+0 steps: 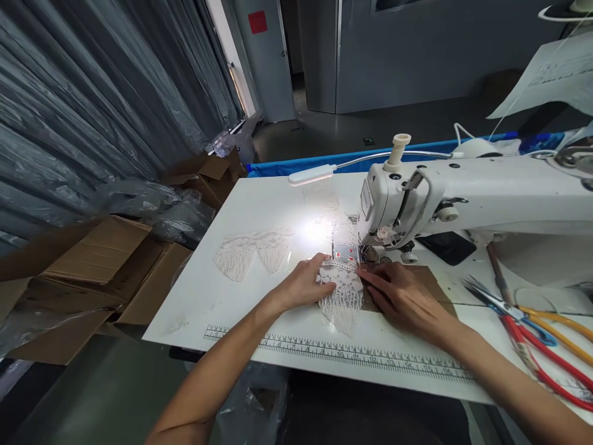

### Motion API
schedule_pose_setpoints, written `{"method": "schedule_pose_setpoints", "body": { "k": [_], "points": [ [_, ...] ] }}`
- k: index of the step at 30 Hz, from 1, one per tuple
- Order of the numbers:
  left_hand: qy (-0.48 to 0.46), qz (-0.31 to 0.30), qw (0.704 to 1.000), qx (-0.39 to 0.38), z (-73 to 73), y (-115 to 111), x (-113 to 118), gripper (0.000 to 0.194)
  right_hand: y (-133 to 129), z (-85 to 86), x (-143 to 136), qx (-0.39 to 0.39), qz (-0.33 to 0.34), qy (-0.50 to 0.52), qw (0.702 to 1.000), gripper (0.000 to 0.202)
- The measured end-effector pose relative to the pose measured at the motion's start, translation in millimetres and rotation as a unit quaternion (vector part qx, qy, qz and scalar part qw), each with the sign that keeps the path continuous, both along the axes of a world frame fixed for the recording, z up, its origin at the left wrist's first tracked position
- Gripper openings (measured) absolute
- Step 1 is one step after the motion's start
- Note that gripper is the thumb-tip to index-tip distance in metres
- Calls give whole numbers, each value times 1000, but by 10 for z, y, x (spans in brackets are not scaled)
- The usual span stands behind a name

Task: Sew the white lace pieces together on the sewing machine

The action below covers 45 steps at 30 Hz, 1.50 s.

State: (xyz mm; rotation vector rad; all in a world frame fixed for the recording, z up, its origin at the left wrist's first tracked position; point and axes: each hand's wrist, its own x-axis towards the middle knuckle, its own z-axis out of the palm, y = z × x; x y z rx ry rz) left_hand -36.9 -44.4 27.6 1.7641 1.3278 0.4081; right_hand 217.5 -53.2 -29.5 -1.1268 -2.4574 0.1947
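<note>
A white lace piece [341, 303] with a fringed lower part lies just in front of the needle area of a white sewing machine [491, 191]. On its left edge rests my left hand [303, 283], thumb and forefinger apart. My right hand [398, 293] touches the lace's right edge with its fingertips, fingers spread over a brown sheet [426, 281]. Behind the needle, more lace [343, 228] lies on the table. Another lace piece [252, 250] with two points lies flat to the left.
The white table [185, 309] has a printed ruler [333, 352] along its front. Scissors with red and orange handles [523, 321] lie at the right. A lit lamp [311, 176] hangs above. Cardboard boxes [97, 253] stand at the left.
</note>
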Motion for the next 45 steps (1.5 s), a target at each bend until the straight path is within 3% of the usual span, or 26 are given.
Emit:
{"method": "schedule_pose_setpoints", "body": {
  "k": [5,13,17,22,30,34,45],
  "points": [
    [24,16,1000,-4,3,12,15,57,84,-18,-42,28,3,-47,999,41],
    [3,40,999,-1,-40,46,16,54,71,75,34,-63,1,59,996,44],
    [-14,42,999,-21,-89,56,-9,58,26,35,42,-48,29,63,996,41],
    [-28,45,998,-36,-138,92,-55,63,5,-8,-1,-35,4,21,999,39],
    [-73,52,993,-76,-166,120,-60,70,-15,42,51,-82,8,105,991,43],
    [-49,48,996,-64,-193,108,-67,70,-61,62,63,-84,39,77,993,39],
    [19,60,998,-19,-21,36,4,61,-69,-12,108,-51,51,24,997,42]
  ]
}}
